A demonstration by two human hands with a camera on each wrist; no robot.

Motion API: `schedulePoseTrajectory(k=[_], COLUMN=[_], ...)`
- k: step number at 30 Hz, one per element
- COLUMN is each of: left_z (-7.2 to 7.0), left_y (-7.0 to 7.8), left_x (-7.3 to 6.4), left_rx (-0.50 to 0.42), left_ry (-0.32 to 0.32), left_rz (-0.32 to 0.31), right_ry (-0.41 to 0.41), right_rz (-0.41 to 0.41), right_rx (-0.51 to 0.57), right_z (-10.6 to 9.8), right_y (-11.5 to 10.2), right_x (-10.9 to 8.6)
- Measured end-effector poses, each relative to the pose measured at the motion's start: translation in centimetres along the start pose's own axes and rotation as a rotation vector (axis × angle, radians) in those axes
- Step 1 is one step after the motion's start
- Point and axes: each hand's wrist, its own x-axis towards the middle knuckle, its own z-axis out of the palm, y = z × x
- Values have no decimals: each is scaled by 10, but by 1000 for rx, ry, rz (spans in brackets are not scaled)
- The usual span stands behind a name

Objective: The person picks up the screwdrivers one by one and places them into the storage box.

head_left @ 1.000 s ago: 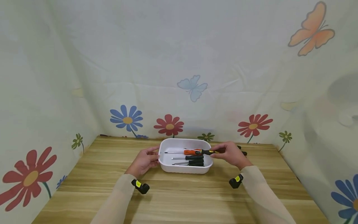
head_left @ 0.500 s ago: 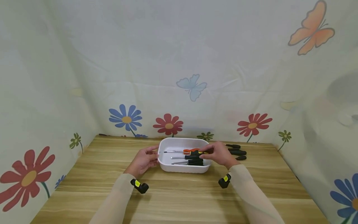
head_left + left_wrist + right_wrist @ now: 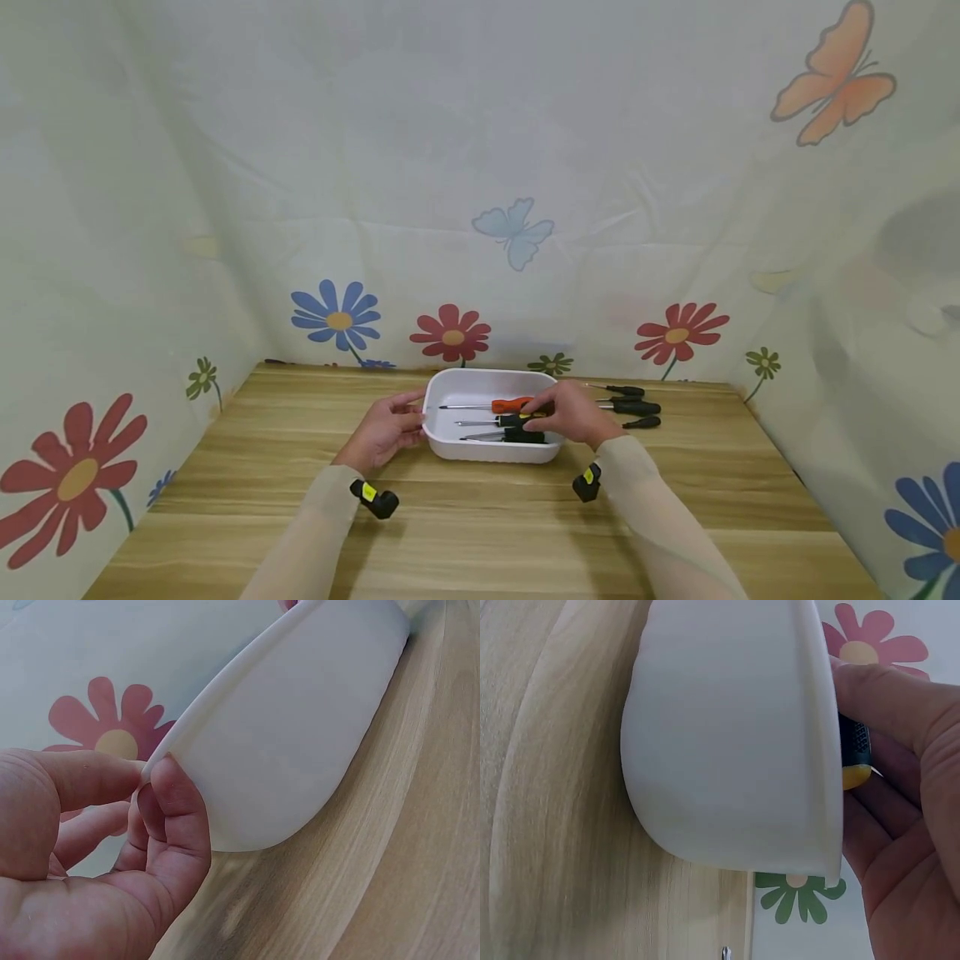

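Observation:
A white plastic bin [image 3: 495,452] stands on the table with several screwdrivers in it. My left hand [image 3: 384,433] pinches the rim at the bin's left end between thumb and fingers, thumb outside. At the right end my right hand [image 3: 573,413] reaches over the rim and holds a black-and-yellow screwdriver [image 3: 856,746] by its handle, low inside the bin. Its shaft overlaps other tools in the head view. Beyond it lies a screwdriver with an orange handle [image 3: 508,406], tip pointing left. Black-handled screwdrivers [image 3: 525,436] lie along the near side, partly covered by my right hand.
To the right of the bin, black-handled screwdrivers [image 3: 636,407] lie on the wooden table [image 3: 480,525], handles to the right. A flowered curtain [image 3: 360,183] hangs behind the table and along its sides.
My right hand has moved left and toward me, carrying the black-and-yellow screwdriver from above the bin's right rim down among the other tools. My left hand stays at the rim.

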Motion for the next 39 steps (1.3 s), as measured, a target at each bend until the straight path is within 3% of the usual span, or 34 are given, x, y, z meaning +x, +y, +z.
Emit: schedulePoseTrajectory(k=[12,20,28,39], left_z=[-1,-1,-2,-1], left_y=[-2,-1,-1,0], left_x=[1,0,1,1], left_rx=[0,-2,-9,-17], left_ry=[-4,-3,-4,-5], left_rz=[-6,-11,-11,-12], right_ry=[-35,-91,-130,-159], right_rz=[-79,38,2,26], right_rx=[-115,-124,-174,-181], right_z=[7,13,15,16], right_y=[0,-6,-7,-7], right_x=[6,9,12,16])
